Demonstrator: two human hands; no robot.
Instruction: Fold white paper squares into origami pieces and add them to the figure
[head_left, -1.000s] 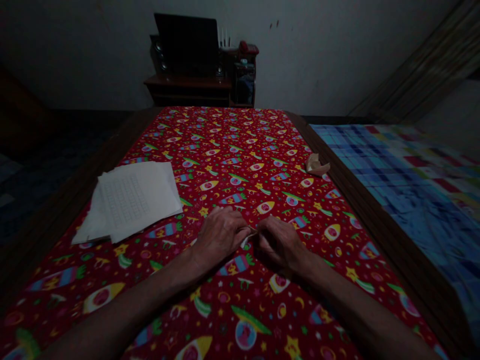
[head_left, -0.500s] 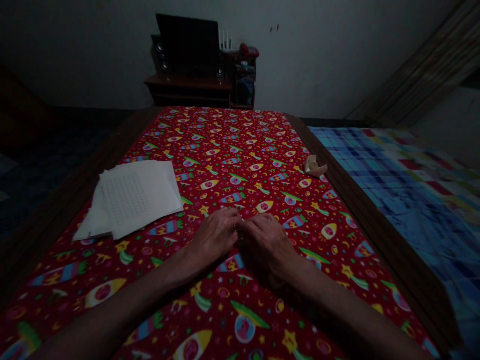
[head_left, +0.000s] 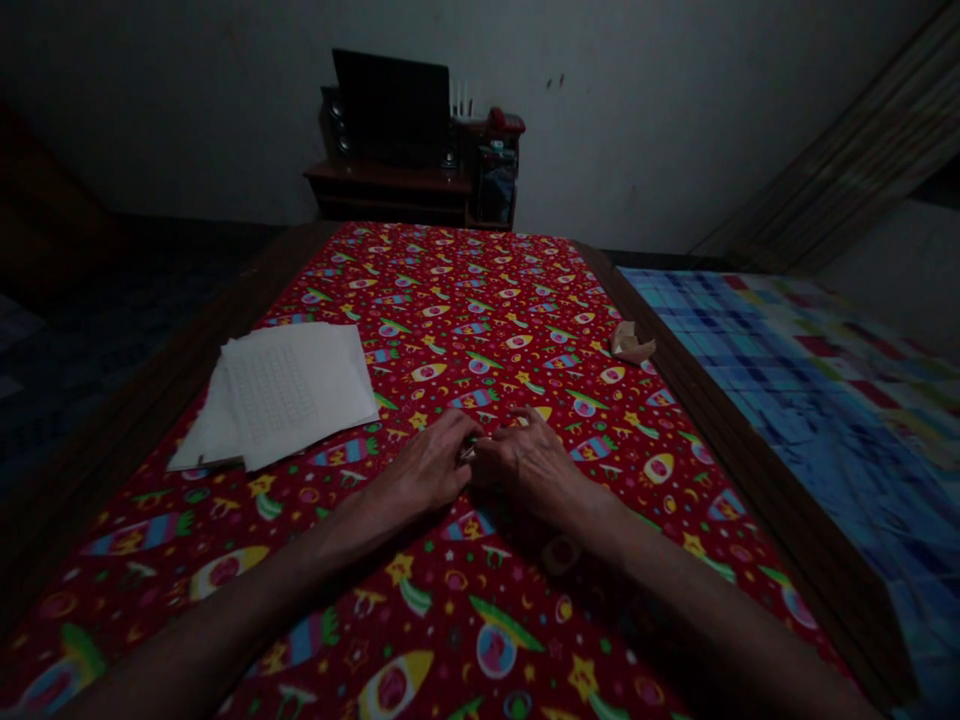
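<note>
My left hand and my right hand meet over the middle of the red patterned tablecloth. Between the left thumb and fingers shows a small shiny bit of something, too dark and small to name. The left fingers are curled round it. My right hand's thumb and index finger are pinched together against it from the other side, while its other fingers stick out a little. Most of what lies between the fingertips is hidden.
A stack of white papers with printed rows lies to the left. Near the right edge is a crumpled brown scrap. A dark monitor and a red telephone stand beyond the table. To the right spreads a blue checked bedcover.
My right hand has turned slightly, its fingers lifting and spreading more. The small shiny thing shows more in my left hand. The whole view has shifted a little.
</note>
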